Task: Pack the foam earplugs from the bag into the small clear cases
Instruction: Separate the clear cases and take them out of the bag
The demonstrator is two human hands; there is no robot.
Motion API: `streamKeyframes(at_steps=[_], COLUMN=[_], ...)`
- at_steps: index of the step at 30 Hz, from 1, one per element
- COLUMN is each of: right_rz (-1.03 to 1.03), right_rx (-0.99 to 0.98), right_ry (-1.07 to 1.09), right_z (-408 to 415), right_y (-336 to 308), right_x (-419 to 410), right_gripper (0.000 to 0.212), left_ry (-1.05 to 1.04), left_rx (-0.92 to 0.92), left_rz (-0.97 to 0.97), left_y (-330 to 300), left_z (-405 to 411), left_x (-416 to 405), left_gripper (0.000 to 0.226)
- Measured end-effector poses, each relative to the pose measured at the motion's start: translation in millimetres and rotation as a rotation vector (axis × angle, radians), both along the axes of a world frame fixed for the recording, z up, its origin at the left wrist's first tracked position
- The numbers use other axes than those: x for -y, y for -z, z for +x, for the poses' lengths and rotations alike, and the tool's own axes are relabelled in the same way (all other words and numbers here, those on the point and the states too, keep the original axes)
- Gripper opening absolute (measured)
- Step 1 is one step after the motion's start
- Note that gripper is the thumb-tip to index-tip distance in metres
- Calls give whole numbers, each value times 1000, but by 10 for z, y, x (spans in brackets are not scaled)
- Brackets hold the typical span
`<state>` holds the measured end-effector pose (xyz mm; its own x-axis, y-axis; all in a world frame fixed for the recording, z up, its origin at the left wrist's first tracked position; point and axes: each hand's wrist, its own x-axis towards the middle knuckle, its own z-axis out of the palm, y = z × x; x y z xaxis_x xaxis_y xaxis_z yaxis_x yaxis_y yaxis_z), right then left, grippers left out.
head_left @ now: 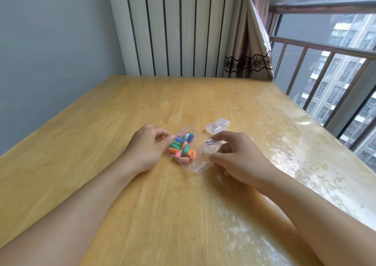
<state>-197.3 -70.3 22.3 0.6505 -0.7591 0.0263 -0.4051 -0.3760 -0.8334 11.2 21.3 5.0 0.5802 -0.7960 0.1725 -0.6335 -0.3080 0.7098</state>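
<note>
Two hands work one clear plastic bag (200,160) lying on the wooden table (142,204): left hand (147,148) pinches its filled end, right hand (238,158) grips its crinkled mouth. Inside, stubby multicoloured foam earplugs (183,145). Small clear cases (217,126) sit just beyond.

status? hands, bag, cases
Left hand pinches earplug bag. Right hand grips bag's clear end. Clear cases beyond, unfilled. Nothing blocking.

No readable text, labels, brands or numbers anywhere. The clear plastic bag of coloured foam earplugs (184,146) is unprinted, the small clear plastic cases (217,126) are plain, and the light wooden table (142,103) carries no markings.
</note>
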Motion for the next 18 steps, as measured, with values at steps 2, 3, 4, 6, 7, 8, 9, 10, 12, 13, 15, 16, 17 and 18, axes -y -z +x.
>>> streamKeyframes(at_steps=[2,3,4,6,7,8,9,10,12,13,15,16,17,18], right_rz=[24,18,2,-28,-32,-34,-39,-45,-51,-53,-69,-89,-110,-131], right_rx=[0,-4,-11,-20,-18,-13,-10,-9,-9,-8,-9,-12,-16,-21], right_ry=[-7,-11,-15,-11,-8,-7,-7,-7,-4,-2,4,6,9,13], right_z=[-8,-14,-18,-18,-15,-16,-15,-12,-10,-6,-4,-3,-4,-4], right_y=[-11,-17,-19,-20,-21,-17,-15,-7,13,24,43,51,60,71], right_x=[-1,-4,-6,-13,-15,-14,-15,-14,-10,-6,1,8,13,21], right_gripper=[22,17,12,9,10,10,9,7,3,2,2,3,3,3], left_ry=[47,42,28,14,19,21,16,3,-23,-28,-32,-36,-36,-38], left_rx=[-3,-12,-34,-195,-311,-416,-492,-525,-529,-537,-555,-551,-545,-537], left_rz=[1,-10,-21,-103,-176,-255,-337,-414,-530,-554,-551,-548,-551,-559], left_y=[11,19,26,7,-27,-74,-117,-150,-188,-200,-196,-188,-186,-185], left_z=[-40,-57,-64,-60,-60,-66,-66,-61,-61,-71,-100,-105,-111,-113], left_x=[-2,-1,-1,-8,-22,-34,-51,-63,-86,-98,-117,-120,-121,-115], left_gripper=[7,3,4,7,6,4,4,7,17,20,25,25,25,25])
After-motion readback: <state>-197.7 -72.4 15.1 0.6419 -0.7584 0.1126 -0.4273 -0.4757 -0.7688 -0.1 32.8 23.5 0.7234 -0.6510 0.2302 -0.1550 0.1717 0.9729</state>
